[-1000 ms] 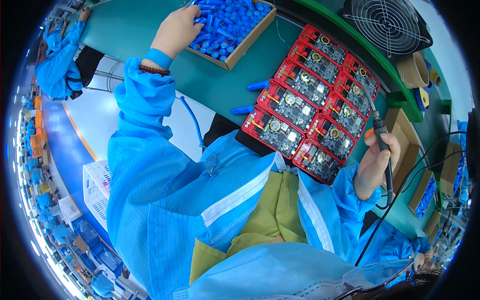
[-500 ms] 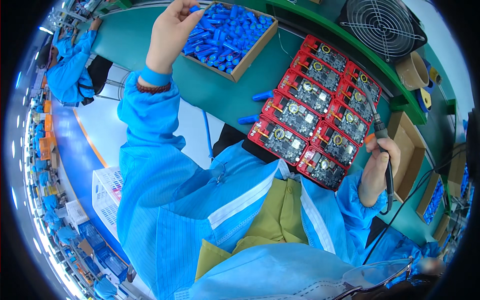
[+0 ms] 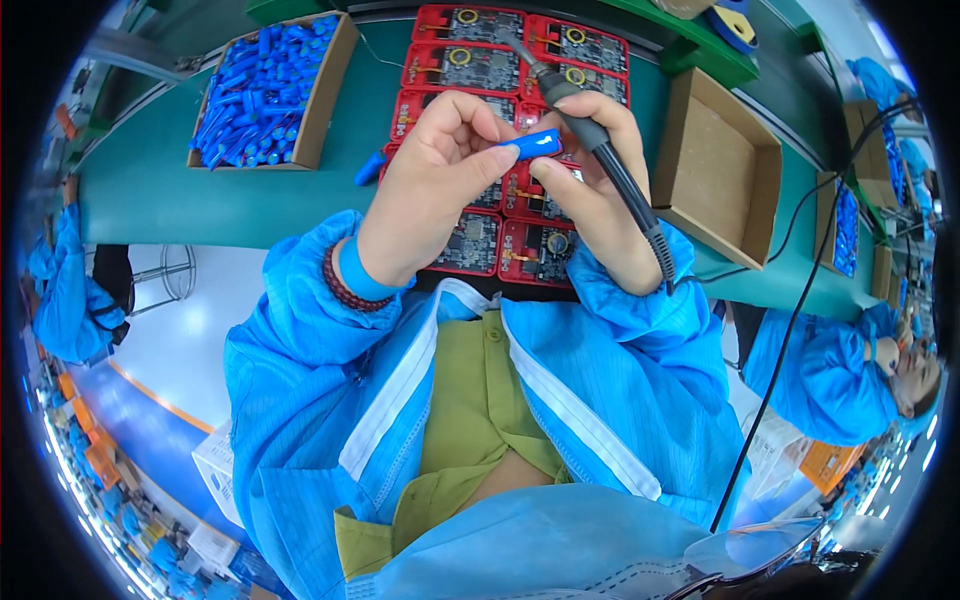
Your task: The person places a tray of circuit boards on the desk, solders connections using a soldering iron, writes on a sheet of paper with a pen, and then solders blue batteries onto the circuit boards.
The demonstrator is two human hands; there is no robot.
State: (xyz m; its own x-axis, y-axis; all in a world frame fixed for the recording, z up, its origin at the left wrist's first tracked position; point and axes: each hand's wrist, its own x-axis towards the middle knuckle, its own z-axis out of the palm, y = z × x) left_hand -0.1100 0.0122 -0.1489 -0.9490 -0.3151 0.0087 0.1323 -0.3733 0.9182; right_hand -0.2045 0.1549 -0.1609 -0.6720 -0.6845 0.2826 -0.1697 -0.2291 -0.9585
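My left hand (image 3: 425, 185) pinches a blue cylindrical battery (image 3: 538, 145) by one end, in front of my chest. My right hand (image 3: 605, 215) grips a soldering iron (image 3: 622, 180) with a dark handle, its metal tip angled up and away to the left. The thumb and fingers of that hand are also close around the battery's other end; whether they touch it I cannot tell. Beneath both hands lie rows of red trays (image 3: 408, 101) with circuit boards (image 3: 470, 68), partly covered by my hands. Another blue battery (image 3: 370, 168) rests left of the trays.
A cardboard box (image 3: 335, 95) full of blue batteries stands at the left of the green table (image 3: 130, 205). Right of the trays is an open cardboard box (image 3: 715, 165). The iron's black cable (image 3: 790, 330) runs down the right side. A person in blue (image 3: 825, 375) sits at the right.
My left hand has come from the battery box to the middle with a battery. My right hand, holding the iron, has moved in to meet it. The view has turned.
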